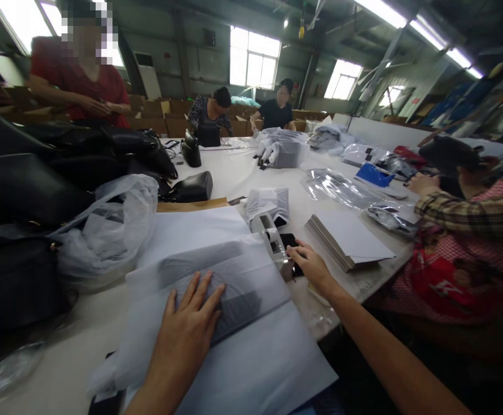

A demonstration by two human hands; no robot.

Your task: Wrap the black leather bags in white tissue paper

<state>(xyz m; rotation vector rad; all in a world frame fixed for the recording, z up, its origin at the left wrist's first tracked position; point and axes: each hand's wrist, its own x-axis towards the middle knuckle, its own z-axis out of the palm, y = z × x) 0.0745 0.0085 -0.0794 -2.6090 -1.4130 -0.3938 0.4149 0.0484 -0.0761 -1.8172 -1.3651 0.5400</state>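
Observation:
My left hand [187, 323] lies flat, fingers spread, on white tissue paper [234, 340] folded over a dark flat item [238, 308] that shows through it. My right hand [309, 264] reaches to a white tape dispenser [272, 239] just right of the paper, its fingertips touching the dispenser's near end. Whether tape is pinched between the fingers cannot be told. More white sheets [191, 230] lie under and behind the wrapped item.
Black bags [22, 190] and a crumpled plastic bag [108, 230] fill the left. A stack of grey cards [348, 239] lies right of the dispenser. A person in a plaid sleeve [467, 210] works at the right; three other people stand at the far side of the white table [238, 173].

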